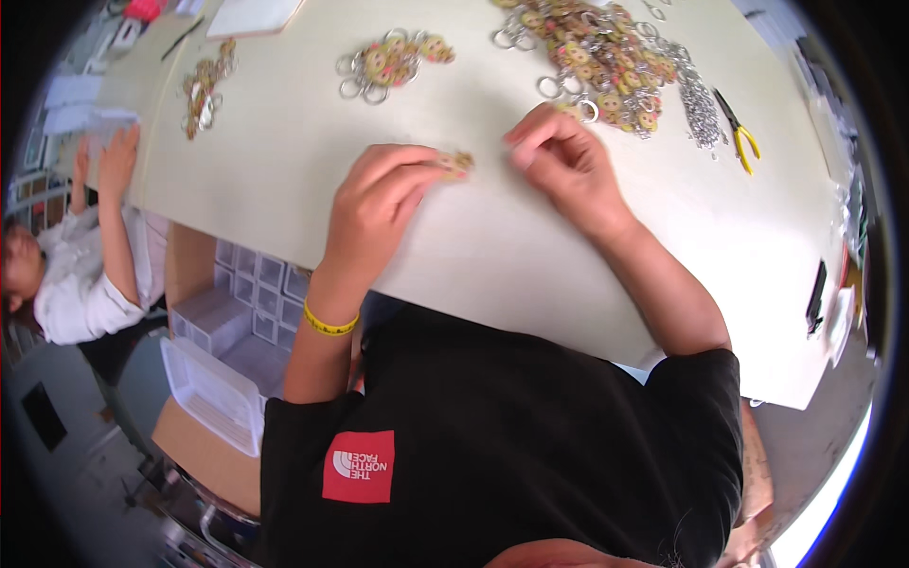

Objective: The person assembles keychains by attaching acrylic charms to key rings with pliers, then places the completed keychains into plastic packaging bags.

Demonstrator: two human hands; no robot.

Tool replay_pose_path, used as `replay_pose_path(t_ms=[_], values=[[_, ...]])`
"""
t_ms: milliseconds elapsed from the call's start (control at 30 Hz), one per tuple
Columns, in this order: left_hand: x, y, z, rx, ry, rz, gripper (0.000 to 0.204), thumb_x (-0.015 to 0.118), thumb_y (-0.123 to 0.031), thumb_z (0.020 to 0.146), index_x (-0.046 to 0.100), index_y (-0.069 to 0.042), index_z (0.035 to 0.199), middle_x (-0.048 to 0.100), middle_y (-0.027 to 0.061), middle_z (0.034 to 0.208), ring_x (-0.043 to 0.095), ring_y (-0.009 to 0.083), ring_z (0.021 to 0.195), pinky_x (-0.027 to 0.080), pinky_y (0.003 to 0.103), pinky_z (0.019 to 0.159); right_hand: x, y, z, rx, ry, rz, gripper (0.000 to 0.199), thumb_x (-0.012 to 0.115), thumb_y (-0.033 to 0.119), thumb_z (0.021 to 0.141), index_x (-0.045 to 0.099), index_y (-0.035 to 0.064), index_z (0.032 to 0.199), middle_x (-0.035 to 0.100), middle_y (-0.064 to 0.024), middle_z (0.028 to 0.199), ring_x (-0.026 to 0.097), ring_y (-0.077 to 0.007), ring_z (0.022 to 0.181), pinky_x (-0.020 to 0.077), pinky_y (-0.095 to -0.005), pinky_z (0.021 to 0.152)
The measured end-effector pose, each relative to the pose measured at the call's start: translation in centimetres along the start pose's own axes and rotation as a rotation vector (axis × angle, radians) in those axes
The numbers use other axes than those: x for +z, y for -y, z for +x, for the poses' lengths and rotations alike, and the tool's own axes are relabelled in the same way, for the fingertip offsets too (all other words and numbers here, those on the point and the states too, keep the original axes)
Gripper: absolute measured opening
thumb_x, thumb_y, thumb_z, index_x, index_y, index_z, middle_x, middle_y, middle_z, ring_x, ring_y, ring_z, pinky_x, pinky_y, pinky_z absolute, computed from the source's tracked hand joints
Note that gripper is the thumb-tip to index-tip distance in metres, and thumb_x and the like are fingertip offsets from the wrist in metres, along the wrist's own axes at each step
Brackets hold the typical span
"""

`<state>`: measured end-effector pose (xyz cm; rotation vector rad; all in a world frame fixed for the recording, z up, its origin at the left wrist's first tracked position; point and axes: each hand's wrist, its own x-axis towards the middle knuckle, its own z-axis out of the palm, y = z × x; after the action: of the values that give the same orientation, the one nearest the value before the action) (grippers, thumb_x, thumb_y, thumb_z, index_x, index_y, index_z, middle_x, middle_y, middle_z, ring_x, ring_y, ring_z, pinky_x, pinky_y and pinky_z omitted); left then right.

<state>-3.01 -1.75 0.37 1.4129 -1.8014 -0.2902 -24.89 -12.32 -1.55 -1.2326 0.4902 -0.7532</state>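
My left hand (383, 194) pinches a small yellowish charm (456, 165) just above the white table (492, 246), its fingertips pointing right. A little to the right, my right hand (568, 166) is closed with thumb and fingertips together; it is slightly blurred, and whatever lies in the pinch cannot be made out. Beyond the right hand spreads a large pile of keyrings with cartoon-face charms (606, 66). Farther off, past the left hand, lies a smaller cluster of charm keyrings (388, 62). Another short row of keyrings (204, 90) rests at the left.
Loose metal chains (699, 104) lie beside the big pile, near yellow-handled pliers (740, 137). At the far left are a white pad (251, 14) and a pen (182, 40). Below the table edge stand plastic boxes (251, 284) and a clear bin (213, 393). Another person (90, 270) works at left.
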Motion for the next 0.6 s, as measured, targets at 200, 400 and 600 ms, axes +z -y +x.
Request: replay_pose_path(t_ms=[200,400,600], values=[[-3.1,3.0,6.7,-0.009,0.054,0.337,0.016,0.068,-0.003,0.086,0.070,-0.004,0.102,0.066,0.0084,0.115,0.060,0.0283,0.107,0.049,0.037,0.092,1.9,1.0,-1.1,-0.145,0.203,-0.385,0.011,0.074,0.002,0.085,0.065,0.0083,0.087,0.056,-0.0035,0.100,0.052,-0.0065,0.078,0.0421,-0.0209,0.059],[3.2,3.3,12.8,0.098,0.110,0.411,0.027,0.071,-0.017,0.087,0.066,-0.005,0.110,0.062,0.0097,0.119,0.056,0.0303,0.111,0.046,0.039,0.095,1.8,0.7,-0.9,-0.122,0.205,-0.358,0.012,0.074,0.003,0.084,0.063,0.0077,0.086,0.054,-0.0018,0.096,0.049,-0.0066,0.069,0.0408,-0.0226,0.057],[4.9,3.3,14.4,0.003,0.277,0.447,0.022,0.072,-0.017,0.085,0.064,-0.005,0.102,0.063,0.0074,0.111,0.056,0.0293,0.108,0.047,0.039,0.092,1.7,0.8,-0.9,-0.116,0.223,-0.372,0.013,0.075,0.004,0.084,0.062,0.0070,0.087,0.053,-0.0012,0.094,0.050,-0.0073,0.069,0.0423,-0.0237,0.057]])
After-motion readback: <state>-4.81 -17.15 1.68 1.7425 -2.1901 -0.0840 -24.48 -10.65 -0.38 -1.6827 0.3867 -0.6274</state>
